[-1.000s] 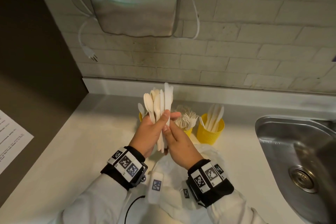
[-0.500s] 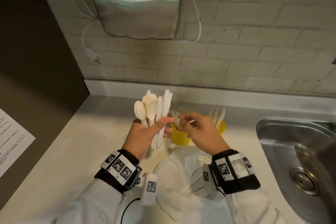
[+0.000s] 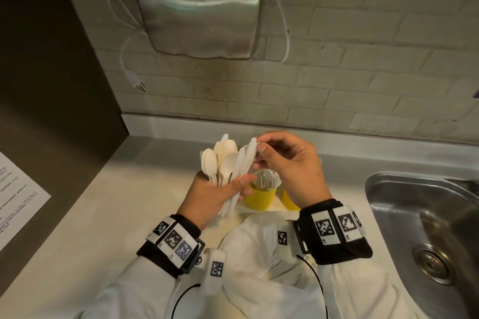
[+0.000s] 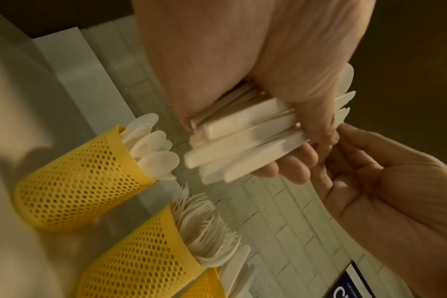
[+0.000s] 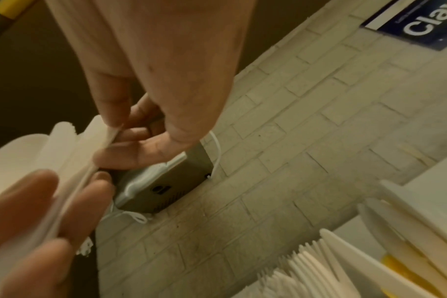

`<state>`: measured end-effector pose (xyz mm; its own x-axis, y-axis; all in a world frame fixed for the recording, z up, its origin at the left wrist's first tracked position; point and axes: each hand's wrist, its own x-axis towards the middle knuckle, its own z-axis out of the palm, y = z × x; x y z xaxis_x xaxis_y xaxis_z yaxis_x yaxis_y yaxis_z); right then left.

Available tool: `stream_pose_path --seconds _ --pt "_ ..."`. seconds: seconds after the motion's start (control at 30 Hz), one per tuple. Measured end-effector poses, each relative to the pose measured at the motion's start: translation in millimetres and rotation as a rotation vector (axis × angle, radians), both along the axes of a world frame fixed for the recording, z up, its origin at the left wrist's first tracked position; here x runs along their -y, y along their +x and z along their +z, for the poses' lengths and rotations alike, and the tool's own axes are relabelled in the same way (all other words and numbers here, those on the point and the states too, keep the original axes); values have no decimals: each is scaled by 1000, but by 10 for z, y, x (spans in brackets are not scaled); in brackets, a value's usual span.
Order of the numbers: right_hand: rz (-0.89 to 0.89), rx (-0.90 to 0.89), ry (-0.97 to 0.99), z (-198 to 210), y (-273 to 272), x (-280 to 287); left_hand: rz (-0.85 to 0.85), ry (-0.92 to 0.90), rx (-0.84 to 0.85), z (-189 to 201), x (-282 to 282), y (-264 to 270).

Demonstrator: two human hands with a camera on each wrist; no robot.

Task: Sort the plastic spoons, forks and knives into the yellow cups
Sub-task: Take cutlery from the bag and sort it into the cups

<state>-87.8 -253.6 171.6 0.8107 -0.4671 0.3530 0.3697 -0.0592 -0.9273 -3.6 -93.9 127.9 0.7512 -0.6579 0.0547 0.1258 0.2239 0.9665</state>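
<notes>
Fanned upright in the left hand (image 3: 212,194), its grip wrapped round the handles, a bundle of white plastic spoons and knives (image 3: 228,160) sits above the yellow mesh cup of forks (image 3: 260,197) on the desk (image 3: 108,215) — likely so the right hand (image 3: 293,166), pinching a knife tip (image 3: 252,144), can draw one out.

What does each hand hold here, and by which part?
The left hand grips a bundle of spoons and knives by the handles. The right hand pinches one knife of that bundle near its blade tip.
</notes>
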Motion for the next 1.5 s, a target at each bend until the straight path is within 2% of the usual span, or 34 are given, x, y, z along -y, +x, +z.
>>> stream_pose_path --seconds 0.13,0.33,0.5,0.6,0.7,0.8,0.9,1.0,1.07,1.13,1.17,1.23,1.3,1.37,1.43,1.5 --pt "33 29 -20 -27 -43 18 28 26 1 -11 -4 22" --pt "91 48 166 -104 -89 20 13 67 33 3 -24 46" --pt "-26 46 255 -98 -26 65 -4 84 82 10 -38 45" --pt "8 23 316 -89 -26 61 -24 75 71 32 -31 54" --pt "48 -71 242 -104 -24 39 -51 84 62 48 -18 38" --pt "-43 -69 196 -88 -8 65 -43 99 59 11 -33 44" --pt "-182 -12 303 -46 6 124 -47 113 69 -6 -71 62" --pt "-251 84 513 2 -11 199 -49 76 36 27 -71 60" --pt "-178 168 676 31 -49 238 -35 51 -10 29 -56 53" --pt "-70 237 733 65 -75 254 -28 29 -67 23 -40 39" --pt "-36 228 715 79 -77 238 -29 19 -92 23 -35 32" --pt "-36 91 589 90 -57 176 -30 9 -117 27 -24 24" --pt "-101 -123 295 75 -23 102 -36 10 -125 25 -11 24" --pt "-122 -244 -1 61 3 20 -45 25 -126 35 5 11" --pt "-106 -221 -97 68 29 -57 -52 39 -126 57 16 -10" --pt "-104 -167 -74 73 54 -91 -61 47 -128 77 21 -22"
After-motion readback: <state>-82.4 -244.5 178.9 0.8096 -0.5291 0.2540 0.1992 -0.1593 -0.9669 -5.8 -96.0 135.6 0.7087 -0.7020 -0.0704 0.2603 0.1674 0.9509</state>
